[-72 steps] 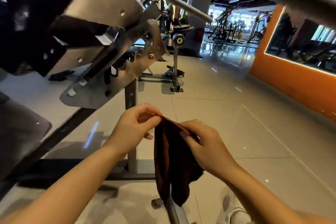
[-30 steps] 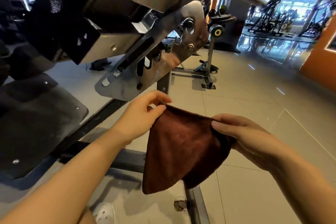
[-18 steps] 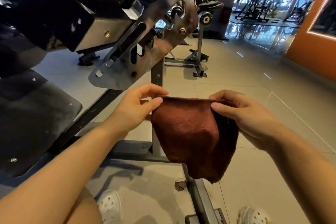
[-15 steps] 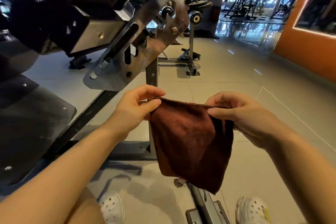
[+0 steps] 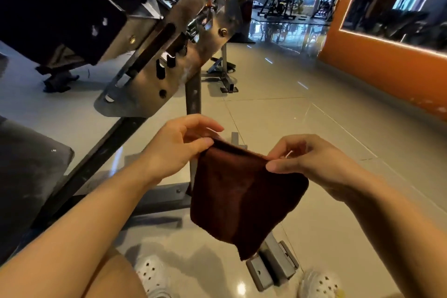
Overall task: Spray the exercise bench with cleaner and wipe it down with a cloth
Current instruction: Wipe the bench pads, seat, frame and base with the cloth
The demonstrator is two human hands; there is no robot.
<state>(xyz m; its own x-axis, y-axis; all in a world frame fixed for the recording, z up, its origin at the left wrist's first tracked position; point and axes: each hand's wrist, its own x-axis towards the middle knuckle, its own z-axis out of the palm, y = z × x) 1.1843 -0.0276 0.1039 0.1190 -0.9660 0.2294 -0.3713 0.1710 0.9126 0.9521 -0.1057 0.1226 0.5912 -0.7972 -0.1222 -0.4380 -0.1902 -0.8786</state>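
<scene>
A dark brown cloth [image 5: 242, 196] hangs folded between both hands at chest height. My left hand [image 5: 179, 147] pinches its upper left corner and my right hand [image 5: 307, 159] pinches its upper right edge. The exercise bench fills the upper left: a black padded backrest [image 5: 48, 9] on a steel adjustment bracket [image 5: 169, 60], with a dark seat pad [image 5: 26, 172] at the left edge. No spray bottle is in view.
The bench's steel post [image 5: 193, 94] and floor frame [image 5: 162, 198] stand right behind the cloth, with a foot piece [image 5: 273, 266] between my white shoes. An orange wall [image 5: 377, 63] with a mirror runs along the right. Other gym machines stand far back on the tiled floor.
The cloth went from a bunched strip to a spread, folded sheet held by both hands. The hands have lowered slightly and the view has tilted down.
</scene>
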